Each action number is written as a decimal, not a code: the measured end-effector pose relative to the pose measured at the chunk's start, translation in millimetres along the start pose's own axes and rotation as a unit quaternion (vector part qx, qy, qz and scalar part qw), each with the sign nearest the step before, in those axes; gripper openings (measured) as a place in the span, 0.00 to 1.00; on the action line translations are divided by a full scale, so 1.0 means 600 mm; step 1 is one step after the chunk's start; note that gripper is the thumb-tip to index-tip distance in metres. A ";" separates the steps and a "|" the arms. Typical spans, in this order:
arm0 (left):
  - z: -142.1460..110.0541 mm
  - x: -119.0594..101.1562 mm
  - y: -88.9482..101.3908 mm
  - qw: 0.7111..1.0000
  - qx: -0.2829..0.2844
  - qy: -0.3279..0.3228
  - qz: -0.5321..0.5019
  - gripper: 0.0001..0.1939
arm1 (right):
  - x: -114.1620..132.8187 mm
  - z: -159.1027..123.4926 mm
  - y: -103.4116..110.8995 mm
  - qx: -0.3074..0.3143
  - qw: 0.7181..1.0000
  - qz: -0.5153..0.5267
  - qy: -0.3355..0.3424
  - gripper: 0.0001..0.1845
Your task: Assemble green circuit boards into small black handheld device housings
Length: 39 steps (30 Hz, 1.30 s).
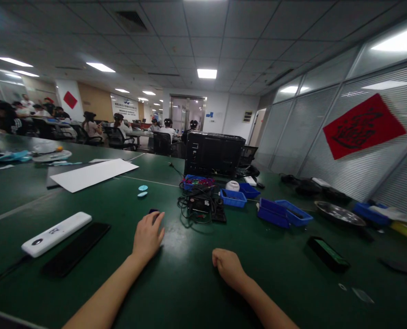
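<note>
My left hand (148, 234) rests on the green table with its fingers bent over a small dark object (154, 211). Only that object's far end shows past the fingers, so its kind is unclear. Two light-blue round pieces (142, 188) lie just beyond this hand. To the right, my right hand (229, 267) is closed in a loose fist low over the table, and its curled fingers hide whatever may be inside. A dark box-shaped device with tangled black cables (199, 205) sits beyond and between the hands.
On the left lie a white power strip (57, 234), a black slab (76, 249) and a white sheet (95, 174). Blue trays (233, 198), a ball (232, 185) and a metal pan (340, 214) stand right. A black monitor-like box (214, 154) rises behind. People sit farther back.
</note>
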<state>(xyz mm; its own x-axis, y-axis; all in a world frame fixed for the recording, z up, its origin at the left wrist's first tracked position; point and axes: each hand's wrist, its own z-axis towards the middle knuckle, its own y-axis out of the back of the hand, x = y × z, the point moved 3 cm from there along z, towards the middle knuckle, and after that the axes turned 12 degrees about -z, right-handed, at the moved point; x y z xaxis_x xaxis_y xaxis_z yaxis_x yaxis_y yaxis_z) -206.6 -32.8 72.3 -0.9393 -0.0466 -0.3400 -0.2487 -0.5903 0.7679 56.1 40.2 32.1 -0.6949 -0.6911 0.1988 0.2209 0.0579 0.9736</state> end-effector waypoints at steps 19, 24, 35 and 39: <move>-0.021 -0.012 -0.076 0.977 0.086 0.118 -0.158 0.29 | -0.071 -0.013 0.037 -0.188 0.978 0.084 -0.038 0.13; -0.035 -0.063 -0.105 0.965 0.087 0.087 -0.231 0.29 | -0.078 -0.019 0.052 -0.233 0.965 0.103 -0.055 0.13; -0.045 -0.206 -0.187 0.877 0.088 0.139 -0.451 0.31 | -0.045 -0.015 0.039 -0.248 0.959 0.116 -0.068 0.12; -0.059 -0.242 -0.212 0.809 0.096 0.179 -0.552 0.28 | -0.036 -0.011 0.029 -0.242 0.953 0.132 -0.123 0.15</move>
<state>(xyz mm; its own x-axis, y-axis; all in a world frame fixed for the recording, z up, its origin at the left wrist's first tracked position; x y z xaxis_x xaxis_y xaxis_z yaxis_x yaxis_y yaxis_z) -30.4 20.6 4.7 -0.0006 0.1723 -0.9850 -0.9535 -0.2970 -0.0514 79.4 51.4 43.8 -0.6976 -0.5042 0.5091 0.6592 -0.1733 0.7317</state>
